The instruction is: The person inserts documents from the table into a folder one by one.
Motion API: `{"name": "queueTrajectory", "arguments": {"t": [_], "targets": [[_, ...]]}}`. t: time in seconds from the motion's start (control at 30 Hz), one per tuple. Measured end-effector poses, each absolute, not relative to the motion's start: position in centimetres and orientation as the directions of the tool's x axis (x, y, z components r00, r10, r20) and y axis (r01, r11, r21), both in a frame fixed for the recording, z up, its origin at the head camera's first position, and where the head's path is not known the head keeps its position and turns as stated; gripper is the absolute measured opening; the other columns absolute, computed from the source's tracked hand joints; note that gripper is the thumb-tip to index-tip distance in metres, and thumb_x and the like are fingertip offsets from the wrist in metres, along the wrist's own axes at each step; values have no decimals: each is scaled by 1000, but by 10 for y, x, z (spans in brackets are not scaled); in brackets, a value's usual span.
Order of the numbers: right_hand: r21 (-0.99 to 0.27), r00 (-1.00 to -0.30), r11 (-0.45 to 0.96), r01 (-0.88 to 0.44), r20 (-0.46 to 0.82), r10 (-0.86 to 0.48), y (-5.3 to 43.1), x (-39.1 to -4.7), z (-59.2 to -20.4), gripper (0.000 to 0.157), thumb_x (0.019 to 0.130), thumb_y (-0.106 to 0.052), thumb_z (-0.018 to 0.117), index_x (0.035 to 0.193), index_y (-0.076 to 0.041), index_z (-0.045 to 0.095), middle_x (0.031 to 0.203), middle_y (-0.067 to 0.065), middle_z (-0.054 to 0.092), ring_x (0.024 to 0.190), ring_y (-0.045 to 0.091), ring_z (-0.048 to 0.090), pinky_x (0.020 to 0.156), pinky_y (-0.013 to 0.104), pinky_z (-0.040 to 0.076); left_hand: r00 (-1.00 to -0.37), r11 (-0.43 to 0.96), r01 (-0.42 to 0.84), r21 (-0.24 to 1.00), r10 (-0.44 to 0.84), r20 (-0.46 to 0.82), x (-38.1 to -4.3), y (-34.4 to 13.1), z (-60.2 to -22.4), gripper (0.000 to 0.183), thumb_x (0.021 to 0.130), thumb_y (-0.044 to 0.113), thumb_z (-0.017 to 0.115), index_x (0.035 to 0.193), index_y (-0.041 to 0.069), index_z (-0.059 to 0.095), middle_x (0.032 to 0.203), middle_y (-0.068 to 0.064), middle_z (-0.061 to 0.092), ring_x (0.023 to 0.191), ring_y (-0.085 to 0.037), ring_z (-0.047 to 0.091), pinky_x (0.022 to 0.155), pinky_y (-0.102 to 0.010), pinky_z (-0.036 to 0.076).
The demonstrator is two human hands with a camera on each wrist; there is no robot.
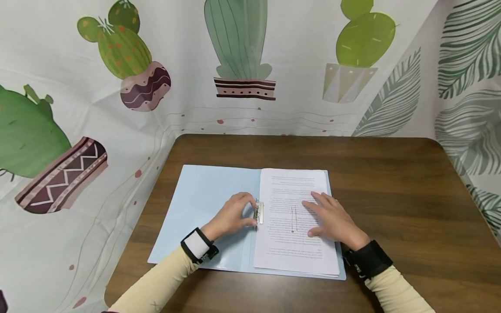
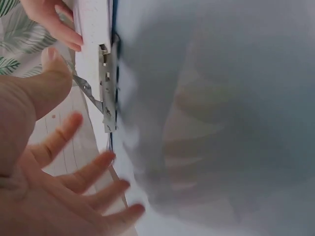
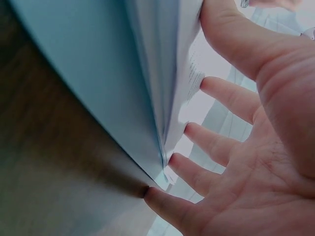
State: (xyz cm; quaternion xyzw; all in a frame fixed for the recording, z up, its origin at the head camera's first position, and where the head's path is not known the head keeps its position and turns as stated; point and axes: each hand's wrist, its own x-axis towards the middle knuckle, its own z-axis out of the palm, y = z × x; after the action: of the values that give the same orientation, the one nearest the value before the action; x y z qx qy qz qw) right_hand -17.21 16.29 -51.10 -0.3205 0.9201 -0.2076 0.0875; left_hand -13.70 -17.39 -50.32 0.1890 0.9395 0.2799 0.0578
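Observation:
A light blue folder (image 1: pixel 213 191) lies spread flat, with a stack of printed sheets (image 1: pixel 278 226) on its right side. Along the stack's left edge sits a metal clip (image 1: pixel 260 213), whose angled lever (image 2: pixel 87 91) sticks out in the left wrist view. My left hand (image 1: pixel 232 214) is at the clip, thumb and fingers parted on either side of it and nothing gripped. Fingers spread, my right hand (image 1: pixel 332 219) rests over the right part of the sheets. In the right wrist view its fingertips (image 3: pixel 178 158) touch the stack's edge, with the folder's cover (image 3: pixel 88 64) beneath.
The brown wooden table (image 1: pixel 399 187) extends to the right of the folder and behind it. A white cloth (image 1: pixel 188 52) printed with cacti and leaves hangs behind and to the left. Each wrist wears a black strap (image 1: pixel 369 259).

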Motion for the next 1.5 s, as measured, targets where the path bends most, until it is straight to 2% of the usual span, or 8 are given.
{"name": "queueTrajectory", "arguments": {"t": [0.13,0.3,0.53,1.03,1.3,1.5], "targets": [[-431,-779,710,-556,-26,-626,163,-174,-509,86,70,-32,95,144,-5,59,157,29,38,143,57,32,111,71,28,-928,824,329,461,373,-6,-135,-173,-508,76,77,38,90,137,7,54,147,-26,50,141,-50,41,115,-60,31],[-422,-781,716,-556,-28,-623,163,-175,-505,86,71,-32,94,145,-6,58,158,29,37,143,57,30,111,71,28,-932,872,333,359,362,-14,-135,-170,-514,95,76,50,86,151,8,45,151,-28,44,142,-53,36,115,-63,31],[-425,-786,721,-547,-35,-617,163,-175,-503,86,71,-31,94,145,-6,58,158,29,37,144,57,30,112,70,27,-938,897,315,309,343,-41,-133,-166,-519,98,78,54,84,155,10,42,155,-26,39,145,-53,32,113,-66,31],[-423,-795,739,-525,-68,-603,162,-176,-499,86,72,-31,94,146,-7,57,160,28,35,145,56,28,111,74,25,-930,898,337,284,365,-49,-137,-167,-513,102,78,58,80,158,11,38,155,-26,39,145,-52,32,114,-64,32],[-428,-791,732,-530,-61,-609,160,-177,-504,86,72,-31,94,145,-8,58,159,28,36,144,57,29,112,72,26,-919,873,360,329,393,-35,-137,-173,-517,96,81,54,81,156,10,41,154,-28,39,144,-54,32,116,-63,28],[-434,-789,730,-528,-68,-610,159,-173,-509,86,71,-32,94,145,-8,58,159,28,37,144,57,30,112,71,26,-919,862,329,385,386,-79,-129,-178,-523,94,85,53,78,160,14,37,159,-26,34,149,-52,23,118,-66,22]]}}
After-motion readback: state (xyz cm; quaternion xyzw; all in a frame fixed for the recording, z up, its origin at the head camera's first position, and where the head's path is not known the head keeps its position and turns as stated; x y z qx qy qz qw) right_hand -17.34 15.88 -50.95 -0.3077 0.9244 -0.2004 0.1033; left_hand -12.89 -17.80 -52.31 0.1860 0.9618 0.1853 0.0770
